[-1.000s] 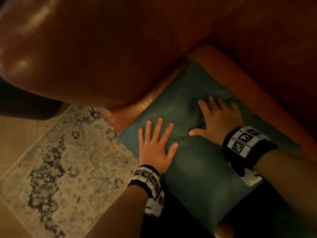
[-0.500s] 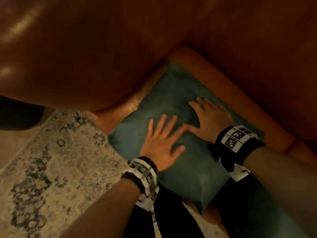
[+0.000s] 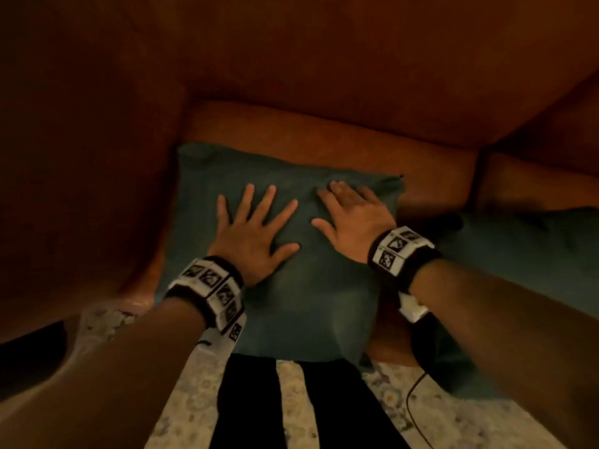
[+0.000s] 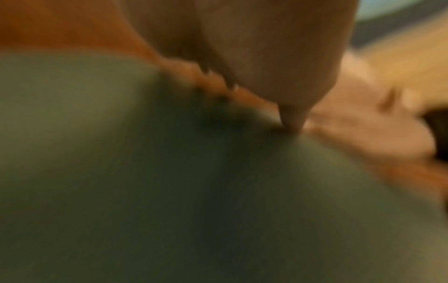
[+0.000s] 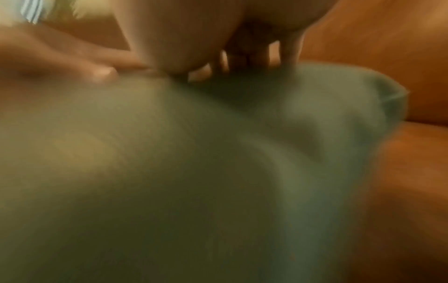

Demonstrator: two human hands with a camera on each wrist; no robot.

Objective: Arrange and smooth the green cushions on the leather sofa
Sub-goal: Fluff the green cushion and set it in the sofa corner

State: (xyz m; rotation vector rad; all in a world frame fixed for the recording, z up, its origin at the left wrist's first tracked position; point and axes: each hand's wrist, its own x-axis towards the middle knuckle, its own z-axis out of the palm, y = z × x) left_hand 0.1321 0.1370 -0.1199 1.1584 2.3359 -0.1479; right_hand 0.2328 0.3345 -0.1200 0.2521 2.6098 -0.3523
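Observation:
A green cushion (image 3: 301,296) lies flat on the brown leather sofa seat (image 3: 324,140), tucked against the left armrest. My left hand (image 3: 256,228) presses flat on its left half with fingers spread. My right hand (image 3: 350,218) presses flat on its right half, fingers straight and pointing toward the backrest. Both wrist views are blurred and show green fabric (image 4: 169,191) (image 5: 194,172) under each palm. A second green cushion (image 3: 518,270) lies to the right, partly hidden by my right forearm.
The sofa's left armrest (image 3: 81,189) rises beside the cushion and the backrest (image 3: 324,59) stands behind it. A pale patterned rug (image 3: 421,416) covers the floor in front. My dark trouser legs (image 3: 291,406) stand against the seat edge. A thin cable (image 3: 413,393) hangs at right.
My view has swung round to face the sofa squarely. Both hands have slid across the cushion and moved apart, still flat on it. The second cushion has come into sight.

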